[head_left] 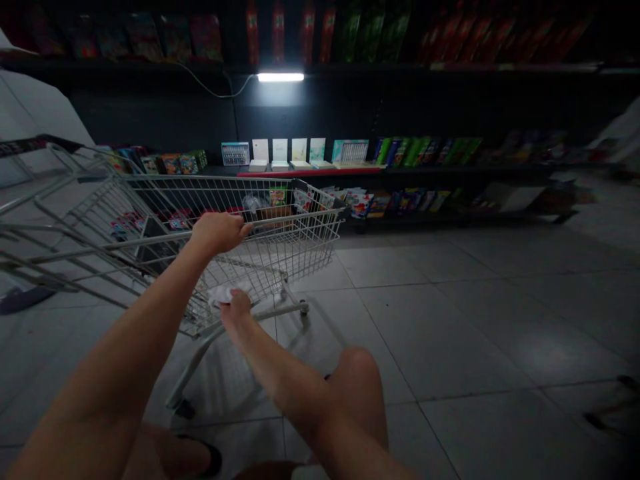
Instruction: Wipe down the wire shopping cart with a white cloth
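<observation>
A wire shopping cart (280,233) stands in front of me, angled to the left, with its front wheel on the tiled floor. My left hand (219,233) is curled over a top rail (165,241) of the cart. Lower down, my right hand (236,311) pinches a crumpled white tissue or cloth (225,294) against the wire side. Inside the basket are a clear plastic bag (251,203), a brown box (274,217) and a small green packet (278,195). The wire mesh partly hides them.
Dark store shelves (400,177) with cards, books and colourful packets run behind the cart, under a bright strip light (281,77). Grey floor tiles (440,327) extend to the right. My knee (357,400) and a sandalled foot (195,455) show at the bottom.
</observation>
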Tool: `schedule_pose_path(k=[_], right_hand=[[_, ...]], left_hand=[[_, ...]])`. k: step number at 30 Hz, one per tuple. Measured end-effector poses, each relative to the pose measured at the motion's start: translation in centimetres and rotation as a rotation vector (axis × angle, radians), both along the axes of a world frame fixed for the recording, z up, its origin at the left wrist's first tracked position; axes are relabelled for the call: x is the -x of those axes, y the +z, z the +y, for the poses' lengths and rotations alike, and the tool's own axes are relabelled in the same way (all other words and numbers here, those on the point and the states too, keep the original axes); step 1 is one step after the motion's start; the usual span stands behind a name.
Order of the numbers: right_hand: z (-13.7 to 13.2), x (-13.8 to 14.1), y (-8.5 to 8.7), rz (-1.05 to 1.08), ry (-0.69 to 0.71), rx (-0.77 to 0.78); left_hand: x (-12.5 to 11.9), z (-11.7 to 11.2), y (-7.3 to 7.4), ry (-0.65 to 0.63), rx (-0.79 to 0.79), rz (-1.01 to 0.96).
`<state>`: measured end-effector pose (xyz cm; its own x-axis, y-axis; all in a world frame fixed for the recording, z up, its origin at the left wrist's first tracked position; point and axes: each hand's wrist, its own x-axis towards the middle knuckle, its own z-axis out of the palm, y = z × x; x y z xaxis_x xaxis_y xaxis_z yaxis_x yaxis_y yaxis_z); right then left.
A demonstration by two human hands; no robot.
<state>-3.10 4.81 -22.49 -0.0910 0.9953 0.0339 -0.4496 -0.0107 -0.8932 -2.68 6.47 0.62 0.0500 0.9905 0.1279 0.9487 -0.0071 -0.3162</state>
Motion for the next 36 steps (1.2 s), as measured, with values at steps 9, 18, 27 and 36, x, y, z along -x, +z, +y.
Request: schedule_pose_path(k=[9, 18, 27, 36], right_hand=[[3.7, -11.1, 13.1, -0.057, -0.397, -0.391], [11.3, -18.4, 15.1, -1.293, -0.195, -1.095], [12.4, -23.3, 14.2, -1.394, -0.312, -0.875], [12.6, -27.1, 13.6, -1.289, -0.072, -0.959]], left_hand=[[0.4, 0.0, 0.1, -0.033, -0.025, 0.006], [1.6, -1.5, -0.2, -0.123, -0.063, 0.054], [5.5, -2.5, -0.3, -0.074, -0.050, 0.101], [12.0, -4.0, 0.7, 0.057, 0.021, 0.071]])
